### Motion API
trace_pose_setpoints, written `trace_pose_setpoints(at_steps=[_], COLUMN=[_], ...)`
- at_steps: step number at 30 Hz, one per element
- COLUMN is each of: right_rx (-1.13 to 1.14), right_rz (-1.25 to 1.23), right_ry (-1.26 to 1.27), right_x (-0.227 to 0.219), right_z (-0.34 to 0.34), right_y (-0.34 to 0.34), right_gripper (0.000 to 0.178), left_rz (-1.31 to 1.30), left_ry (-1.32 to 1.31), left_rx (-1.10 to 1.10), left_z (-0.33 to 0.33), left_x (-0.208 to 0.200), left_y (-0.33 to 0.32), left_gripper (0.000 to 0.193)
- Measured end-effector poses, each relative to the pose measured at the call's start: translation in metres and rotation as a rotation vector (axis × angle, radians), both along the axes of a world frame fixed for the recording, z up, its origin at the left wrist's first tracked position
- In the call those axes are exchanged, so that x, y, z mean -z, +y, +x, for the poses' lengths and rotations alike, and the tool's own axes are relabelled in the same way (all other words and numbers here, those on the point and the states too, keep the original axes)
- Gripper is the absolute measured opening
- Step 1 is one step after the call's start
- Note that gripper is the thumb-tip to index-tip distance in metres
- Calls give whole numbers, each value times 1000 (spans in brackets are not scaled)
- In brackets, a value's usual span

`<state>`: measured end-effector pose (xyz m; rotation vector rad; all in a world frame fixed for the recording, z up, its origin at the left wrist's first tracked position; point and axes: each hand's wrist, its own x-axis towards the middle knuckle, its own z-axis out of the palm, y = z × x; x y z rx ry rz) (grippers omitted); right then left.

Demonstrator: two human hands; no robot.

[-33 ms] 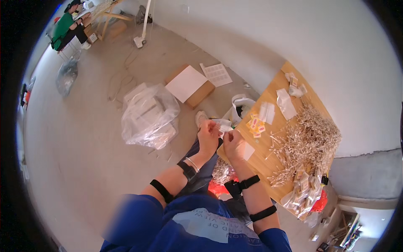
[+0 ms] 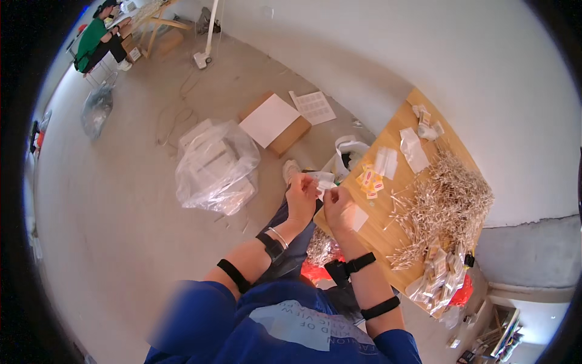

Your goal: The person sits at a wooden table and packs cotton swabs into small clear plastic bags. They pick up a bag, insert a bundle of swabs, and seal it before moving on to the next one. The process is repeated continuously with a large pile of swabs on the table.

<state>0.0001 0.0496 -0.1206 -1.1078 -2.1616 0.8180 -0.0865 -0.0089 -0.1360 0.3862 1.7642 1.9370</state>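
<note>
Two bare forearms reach forward from the blue sleeves, each carrying two black straps; the left one also has one thin silver bracelet. At their ends, the left hand has its thumb and fingers drawn narrow, holding one small clear bag. The right hand is beside it, its fingers bunched close together at the bag's near edge; whether they pinch it I cannot tell. This bag is between the two hands, just off the corner of one wooden table. Below that corner is one red bag.

One white sheet lies on the tabletop, partly behind the right hand. Farther along are a cluster of yellow-and-white cards, too overlapped to count, one stack of clear sleeves, and one heap of swabs, far too many to number. Several filled packets lie at its near side.

On the floor are one big clear sack and one cardboard box topped by one white sheet, with one printed sheet beside it. Farthest off, one person in green sits at a second table.
</note>
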Motion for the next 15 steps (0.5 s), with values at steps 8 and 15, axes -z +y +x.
trace_pose_setpoints(at_steps=[8,15], right_rx=[-151,-382], right_rz=[410,285], right_ry=[22,-91], right_x=[-5,21], right_z=[-7,-17], right_y=[24,72], right_gripper=[9,4], left_rz=[-61,-116], left_ry=[361,350], left_rx=[47,89], left_z=[-9,-24], left_x=[17,45], left_y=[-3,5], left_gripper=[15,20])
